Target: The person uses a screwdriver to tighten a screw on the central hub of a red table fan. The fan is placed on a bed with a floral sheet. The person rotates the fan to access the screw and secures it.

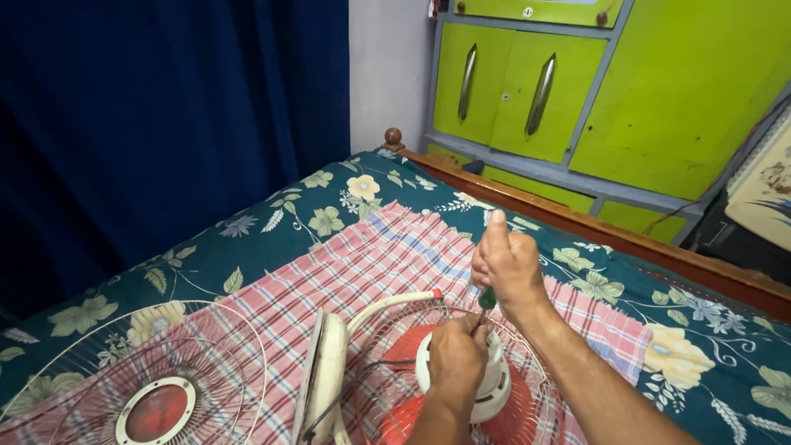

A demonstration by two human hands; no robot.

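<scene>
White plastic forms the fan motor housing (494, 383), which sits nearest the camera on a red-centred rear grille (527, 412). The left hand (456, 358) rests on top of the housing, fingers curled shut; whether it grips the housing or only steadies it I cannot tell. Just above the housing, the right hand (507, 262) is closed in a fist around a screwdriver (486, 301), whose green handle end shows below the fist, its shaft pointing down towards the housing. Left of the housing stands the fan's cream base (329, 371), on edge, and further left lies the front grille (156, 387) with its red hub. All rest on a checked pink cloth (371, 255) over a floral teal bedsheet (272, 214). Beyond the housing runs a wooden bed rail (577, 218), then green cupboards (527, 91); a dark blue curtain (165, 124) hangs far left.
</scene>
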